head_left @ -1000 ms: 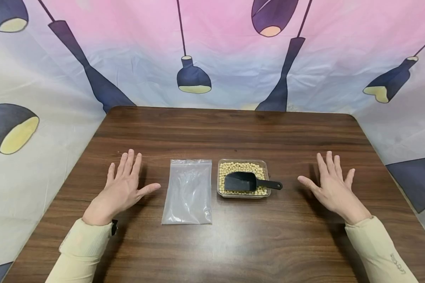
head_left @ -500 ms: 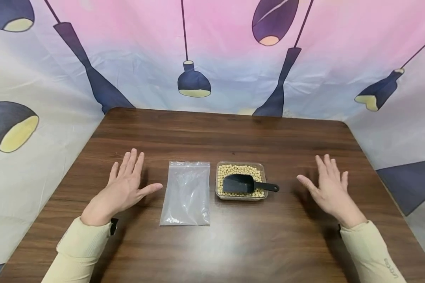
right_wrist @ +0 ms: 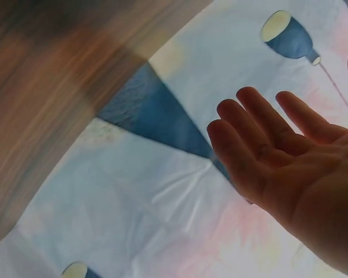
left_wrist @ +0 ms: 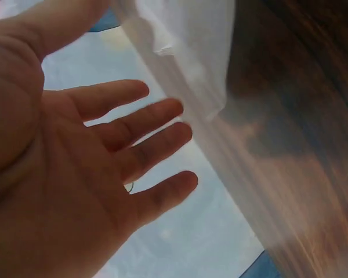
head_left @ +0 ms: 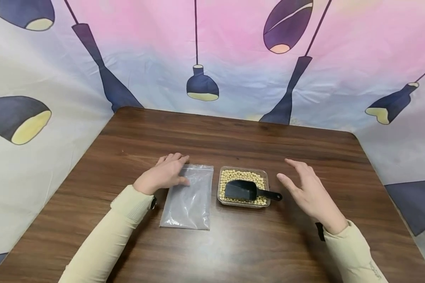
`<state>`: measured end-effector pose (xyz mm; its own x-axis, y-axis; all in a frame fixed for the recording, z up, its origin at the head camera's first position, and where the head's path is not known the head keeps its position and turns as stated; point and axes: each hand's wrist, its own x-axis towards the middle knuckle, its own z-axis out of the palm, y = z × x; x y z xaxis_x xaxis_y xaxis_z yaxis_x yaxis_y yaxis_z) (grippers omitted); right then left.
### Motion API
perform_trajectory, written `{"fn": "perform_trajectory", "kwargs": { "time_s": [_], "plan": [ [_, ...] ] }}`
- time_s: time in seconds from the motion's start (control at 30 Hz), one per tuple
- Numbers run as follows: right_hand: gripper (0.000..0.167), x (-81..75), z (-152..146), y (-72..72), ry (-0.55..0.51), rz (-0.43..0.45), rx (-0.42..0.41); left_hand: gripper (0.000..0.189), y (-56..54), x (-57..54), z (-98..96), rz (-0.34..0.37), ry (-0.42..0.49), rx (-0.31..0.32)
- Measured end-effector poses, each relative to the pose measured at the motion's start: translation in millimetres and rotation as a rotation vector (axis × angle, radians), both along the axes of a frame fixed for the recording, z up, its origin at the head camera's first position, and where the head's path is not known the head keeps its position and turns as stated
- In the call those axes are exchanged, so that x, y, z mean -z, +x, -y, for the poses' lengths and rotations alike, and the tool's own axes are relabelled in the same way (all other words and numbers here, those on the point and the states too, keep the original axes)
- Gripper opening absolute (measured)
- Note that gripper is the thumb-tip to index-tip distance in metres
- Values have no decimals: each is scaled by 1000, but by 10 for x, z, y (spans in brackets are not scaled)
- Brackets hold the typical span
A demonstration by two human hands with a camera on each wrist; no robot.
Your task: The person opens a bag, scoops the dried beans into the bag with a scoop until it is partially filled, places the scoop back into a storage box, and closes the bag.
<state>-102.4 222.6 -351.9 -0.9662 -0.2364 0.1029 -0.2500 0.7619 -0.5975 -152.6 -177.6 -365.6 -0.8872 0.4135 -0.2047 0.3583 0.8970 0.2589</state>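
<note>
A clear zip-lock bag lies flat on the wooden table. Over its upper left corner hovers my left hand, fingers spread and relaxed; the left wrist view shows the palm holding nothing, with part of the bag beyond the thumb. To the right of the bag stands a clear plastic tub filled with pale yellow beans. A black scoop rests on the beans, its handle sticking out over the right rim. Right of that handle, my right hand is in the air, fingers loosely extended.
The brown wooden table has rounded far corners. Behind it and along both sides hangs a fabric backdrop printed with dark lamps.
My left hand has moved right, from beside the bag to over its upper left corner. The right hand has come left, closer to the scoop's handle. The head view has shifted slightly.
</note>
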Motion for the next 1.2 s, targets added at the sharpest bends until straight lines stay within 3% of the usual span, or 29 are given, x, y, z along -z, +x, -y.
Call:
{"fn": "perform_trajectory", "kwargs": {
  "time_s": [0.2, 0.37, 0.47, 0.6, 0.73, 0.87, 1.0, 1.13, 1.2],
  "plan": [
    [65, -18, 131, -55, -6, -14, -35, 65, -27, 126, -19, -28, 17, 8],
    [63, -3, 203, -87, -9, -7, -42, 59, -43, 161, -12, -23, 69, -21],
    [62, 16, 244, -94, -17, -17, -45, 45, -57, 174, 10, -26, 91, -22],
    [62, 28, 288, -89, -26, -21, -42, 27, -81, 200, 56, -40, 132, 19],
    [62, 5, 332, -93, -29, -28, -36, 20, -125, 192, 108, -56, 191, 49],
    [61, -38, 388, -122, -27, -63, -43, 16, -150, 58, 167, -46, 269, 47],
    [58, -83, 466, -146, -26, -124, -52, 11, -103, -225, 194, -84, 352, 44],
    [53, -166, 587, -154, -35, -214, -54, 14, -1, -540, 172, -193, 417, 77],
    [49, -226, 674, -144, -49, -260, -60, 16, 66, -660, 144, -282, 442, 138]
  ]
}}
